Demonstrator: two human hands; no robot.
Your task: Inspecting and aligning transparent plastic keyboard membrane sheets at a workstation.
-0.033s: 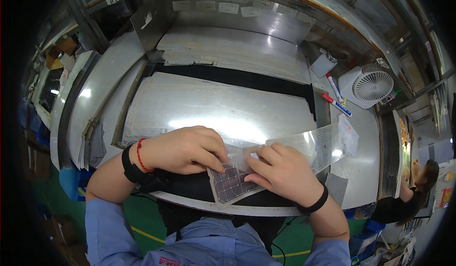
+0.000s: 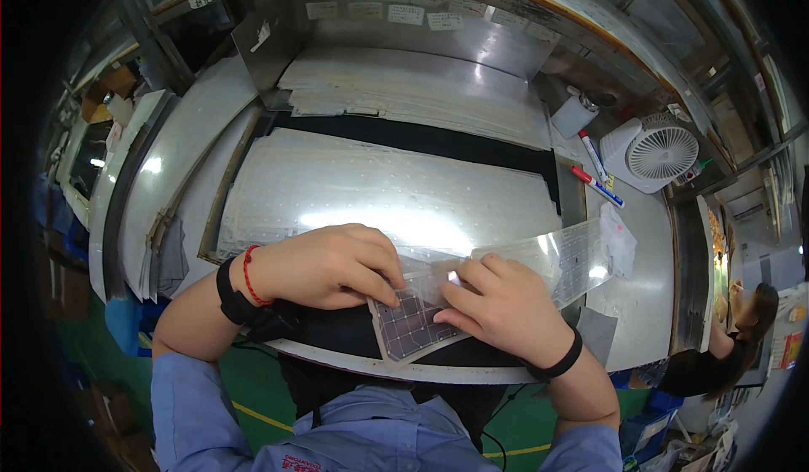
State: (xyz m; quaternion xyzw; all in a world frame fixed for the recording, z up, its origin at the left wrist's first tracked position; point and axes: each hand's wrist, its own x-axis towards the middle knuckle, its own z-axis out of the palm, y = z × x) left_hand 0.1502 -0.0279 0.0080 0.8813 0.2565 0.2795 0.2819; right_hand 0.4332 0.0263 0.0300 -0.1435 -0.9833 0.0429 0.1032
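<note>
My left hand (image 2: 341, 270) is closed, its thumb and fingertips pinching the upper left edge of a thin panel (image 2: 409, 329). That panel is dark purplish brown with a pale grid, and it tilts over the near edge of the bench. My right hand (image 2: 501, 299) has its fingers curled and its thumb bent inward, gripping a clear plastic film (image 2: 581, 253) over the panel. The film runs out to the right beyond my hand, with faint printed lines on it. My fingers hide part of the panel and the exact contact points.
Large grey metal sheets (image 2: 379, 181) are stacked in front of me, with another stack (image 2: 413, 84) behind. Markers (image 2: 597, 185), a white fan (image 2: 653, 153) and a crumpled tissue (image 2: 622, 249) lie to the right. A grey cloth (image 2: 597, 333) sits near the right edge. Another person (image 2: 725, 345) is at far right.
</note>
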